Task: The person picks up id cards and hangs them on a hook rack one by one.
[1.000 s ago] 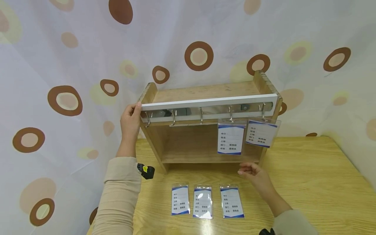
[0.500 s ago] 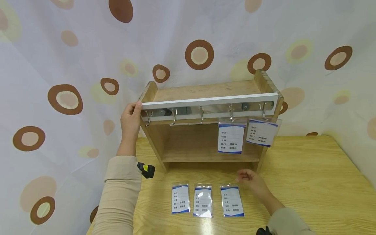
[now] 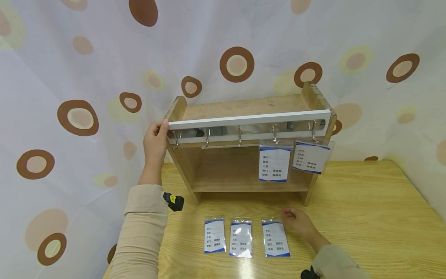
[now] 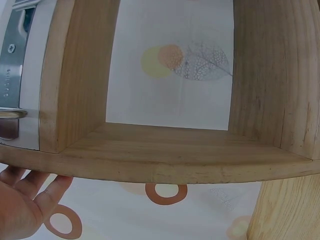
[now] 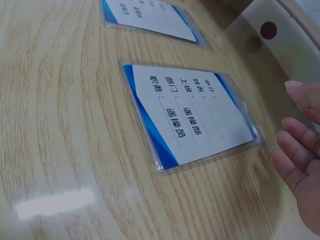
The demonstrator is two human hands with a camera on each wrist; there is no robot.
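Note:
A wooden shelf unit bears a white rail with metal hooks along its upper front. My left hand holds the upper left corner, thumb at the rail's end and fingers against the outer side panel. Two clear-sleeved name badges, one straight and one tilted, hang from the two rightmost hooks. On the table lie three more: a left badge, a middle badge and a right badge. Beside the right badge's upper end hovers my right hand, holding nothing, fingers loosely bent.
The wood-grain table extends to the right of the shelf. Behind stands a white wall covering with brown and yellow spots. The shelf's lower board sits above the tabletop.
My right hand has moved down from below the hanging badges to the upper end of the right table badge. My left hand stays on the shelf corner.

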